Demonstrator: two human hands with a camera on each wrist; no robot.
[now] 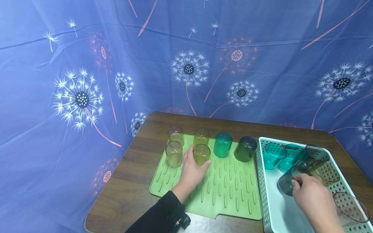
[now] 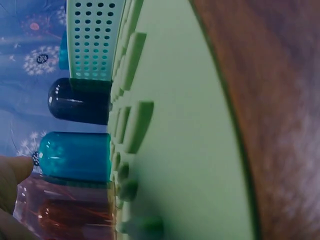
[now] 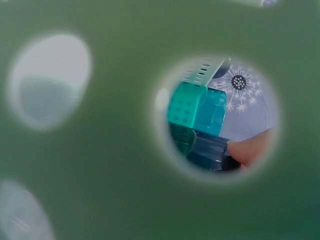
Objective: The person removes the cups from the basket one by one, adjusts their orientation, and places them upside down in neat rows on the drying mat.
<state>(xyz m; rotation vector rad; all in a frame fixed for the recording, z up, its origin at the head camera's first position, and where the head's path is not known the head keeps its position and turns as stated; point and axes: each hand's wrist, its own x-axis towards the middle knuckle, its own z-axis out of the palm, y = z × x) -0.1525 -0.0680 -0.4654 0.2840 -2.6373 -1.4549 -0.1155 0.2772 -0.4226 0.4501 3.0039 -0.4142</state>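
My left hand grips an upside-down yellow cup on the green drying mat, fingers on its left side and thumb on its right. In the left wrist view the thumb shows beside the cups. Over at the basket, my right hand pinches the rim of a dark grey cup, which tilts inside. Through a basket hole, the right wrist view shows a fingertip against that cup. Next to the yellow cup stand a pale amber cup and another yellow cup.
A purplish cup, a teal cup and a dark cup stand upside down along the mat's back. The perforated white basket holds teal cups, a brown cup and others. A patterned blue cloth hangs behind the wooden table.
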